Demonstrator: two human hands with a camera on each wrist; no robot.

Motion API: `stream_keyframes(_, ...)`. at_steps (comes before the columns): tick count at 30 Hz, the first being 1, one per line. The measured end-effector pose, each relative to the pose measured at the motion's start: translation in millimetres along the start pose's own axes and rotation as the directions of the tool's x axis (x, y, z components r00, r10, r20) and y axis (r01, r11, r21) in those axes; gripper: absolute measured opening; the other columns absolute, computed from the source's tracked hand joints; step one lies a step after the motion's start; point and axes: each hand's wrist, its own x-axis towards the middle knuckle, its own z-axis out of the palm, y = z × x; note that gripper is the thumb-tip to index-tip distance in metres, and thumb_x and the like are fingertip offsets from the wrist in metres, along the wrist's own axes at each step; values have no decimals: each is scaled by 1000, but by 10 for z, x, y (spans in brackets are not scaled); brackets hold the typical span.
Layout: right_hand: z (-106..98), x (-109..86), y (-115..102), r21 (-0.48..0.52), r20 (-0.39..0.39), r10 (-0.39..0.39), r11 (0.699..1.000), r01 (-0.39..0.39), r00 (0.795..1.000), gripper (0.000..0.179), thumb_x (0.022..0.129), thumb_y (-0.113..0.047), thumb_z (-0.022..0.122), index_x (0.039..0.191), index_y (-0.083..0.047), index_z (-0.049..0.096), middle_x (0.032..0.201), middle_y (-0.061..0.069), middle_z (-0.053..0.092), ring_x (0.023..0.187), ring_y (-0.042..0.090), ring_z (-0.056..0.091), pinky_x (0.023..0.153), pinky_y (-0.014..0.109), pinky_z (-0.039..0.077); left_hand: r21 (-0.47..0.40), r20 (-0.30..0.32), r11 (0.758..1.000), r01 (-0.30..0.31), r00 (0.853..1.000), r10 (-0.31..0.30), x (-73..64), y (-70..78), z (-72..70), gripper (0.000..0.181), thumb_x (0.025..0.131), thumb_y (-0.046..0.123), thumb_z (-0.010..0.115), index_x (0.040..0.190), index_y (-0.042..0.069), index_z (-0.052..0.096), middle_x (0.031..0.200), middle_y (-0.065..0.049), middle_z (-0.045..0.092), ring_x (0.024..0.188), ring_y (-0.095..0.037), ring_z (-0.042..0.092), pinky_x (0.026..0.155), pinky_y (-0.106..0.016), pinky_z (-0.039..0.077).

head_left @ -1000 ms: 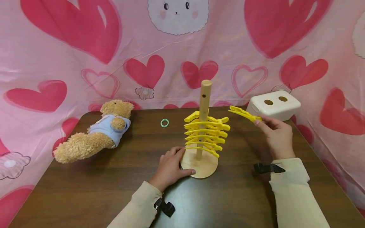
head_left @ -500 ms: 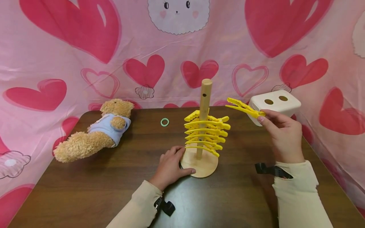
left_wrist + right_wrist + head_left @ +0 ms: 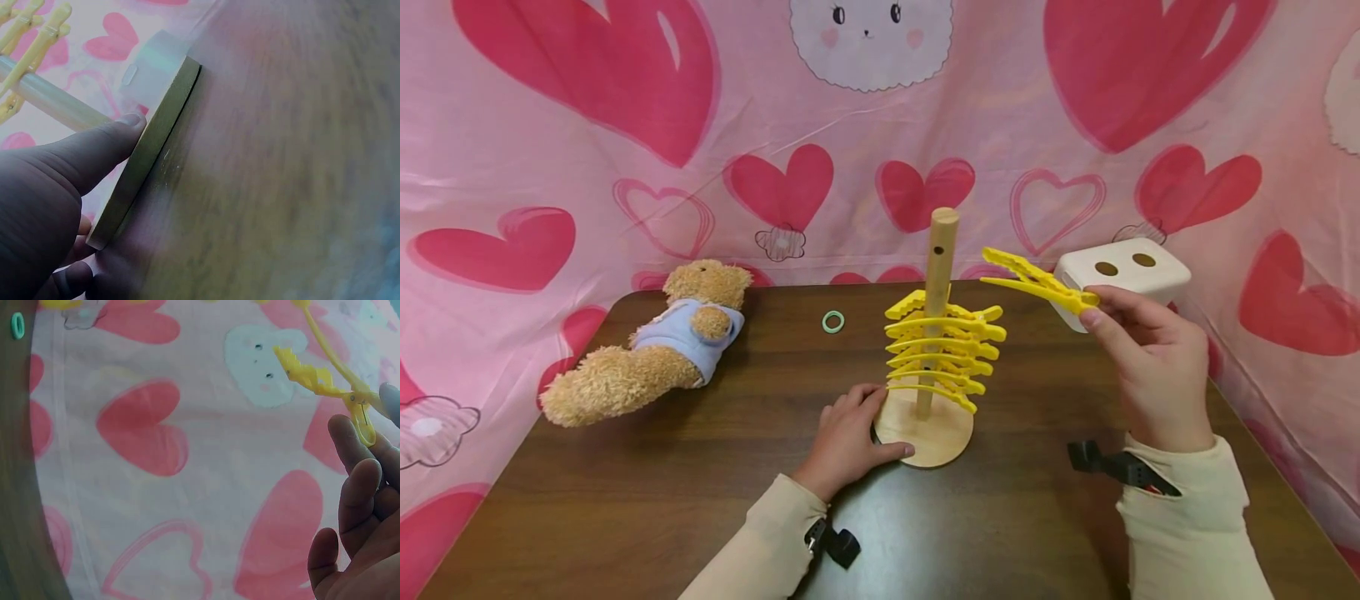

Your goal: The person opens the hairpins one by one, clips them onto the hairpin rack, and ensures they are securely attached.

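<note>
A wooden stand with an upright post (image 3: 942,250) and round base (image 3: 936,442) stands at the table's middle. Several yellow hair clips (image 3: 943,348) are clamped across the post, one above another. My left hand (image 3: 846,446) grips the left edge of the base; in the left wrist view the thumb (image 3: 128,125) lies over the disc (image 3: 150,147) and fingers reach round its rim. To the right of the post, my right hand (image 3: 1157,367) pinches another yellow hair clip (image 3: 1037,279) by its handle end. The clip's jaws are spread apart and point toward the post without touching it.
A white box with two round holes (image 3: 1123,267) stands at the back right, behind the right hand. A teddy bear in a blue shirt (image 3: 688,342) lies at left. A small green ring (image 3: 832,322) lies toward the back. A heart-patterned cloth (image 3: 850,125) hangs behind the table.
My right hand has risen slightly and its clip has moved left toward the post. The clip's jaws have spread wider. My left hand stays on the base.
</note>
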Motion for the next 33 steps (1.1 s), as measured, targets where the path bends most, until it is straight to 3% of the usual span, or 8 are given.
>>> stream_keyframes(10, 131, -182, -175, -130, 83, 4, 991, 7, 997, 32, 86, 7, 73, 118, 7, 70, 104, 7, 74, 87, 19, 66, 82, 18, 54, 3, -3, 1000, -13, 1000, 13, -1, -1, 0, 96, 74, 67, 78, 148, 13, 51, 143, -5, 49, 123, -27, 49, 96, -46, 38)
stream_keyframes(16, 243, -235, -185, -242, 171, -46, 966, 87, 984, 32, 88, 5, 73, 119, 7, 69, 104, 3, 74, 87, 17, 64, 81, 17, 53, 16, -5, 999, -27, 1000, 27, -5, 2, -16, 96, 75, 67, 77, 149, 13, 50, 144, -6, 49, 123, -26, 49, 95, -45, 38)
stream_keyframes(20, 320, -262, -184, -306, 188, -75, 943, 131, 979, 31, 87, 4, 74, 118, 5, 70, 102, 3, 73, 87, 19, 61, 74, 16, 52, 32, -2, 999, -32, 999, 32, -10, 5, -24, 95, 76, 67, 76, 149, 13, 49, 144, -6, 49, 123, -26, 49, 94, -45, 38)
stream_keyframes(29, 428, -257, -176, -344, 209, -118, 920, 186, 971, 32, 88, 2, 74, 119, 0, 72, 102, 2, 72, 85, 21, 55, 63, 18, 49, 65, 8, 997, -38, 999, 38, -17, 17, -23, 94, 77, 67, 74, 151, 15, 48, 144, -5, 48, 123, -27, 50, 93, -44, 38)
stream_keyframes(33, 440, -238, -168, -299, 213, -155, 930, 215, 965, 31, 87, 3, 75, 118, 3, 72, 97, 2, 71, 83, 20, 54, 59, 18, 45, 84, 31, 995, -55, 998, 53, -18, 49, -38, 92, 79, 67, 72, 152, 15, 46, 145, -8, 47, 124, -30, 49, 94, -46, 38)
